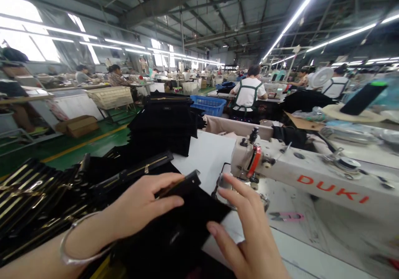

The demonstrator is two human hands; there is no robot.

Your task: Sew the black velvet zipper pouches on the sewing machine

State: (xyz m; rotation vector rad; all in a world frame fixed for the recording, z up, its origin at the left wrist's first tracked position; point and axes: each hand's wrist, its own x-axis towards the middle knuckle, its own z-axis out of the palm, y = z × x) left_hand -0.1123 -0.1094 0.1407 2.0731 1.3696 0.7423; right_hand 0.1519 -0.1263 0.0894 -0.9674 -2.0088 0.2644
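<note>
My left hand [140, 206], with a bangle at the wrist, grips the edge of a black zippered strip [185, 184] between thumb and fingers. Beneath it spreads a black fabric panel [174, 233]; whether the two are joined I cannot tell. To the right, my right hand [246, 229] is held with thumb and fingers apart, close to the panel's right side, and nothing shows in its grasp. The sewing machine [299, 179] marked DUKI stands just beyond it, its needle area partly hidden by the fingers. Another zippered strip [137, 171] lies left of the hands.
Black fabric pieces [162, 125] are stacked high behind the work. Several zippered strips [28, 196] lie heaped at the left. Pink-handled thread snips [288, 216] rest by the machine. A blue basket [210, 104], a black thread cone [363, 98] and a person [249, 92] are farther back.
</note>
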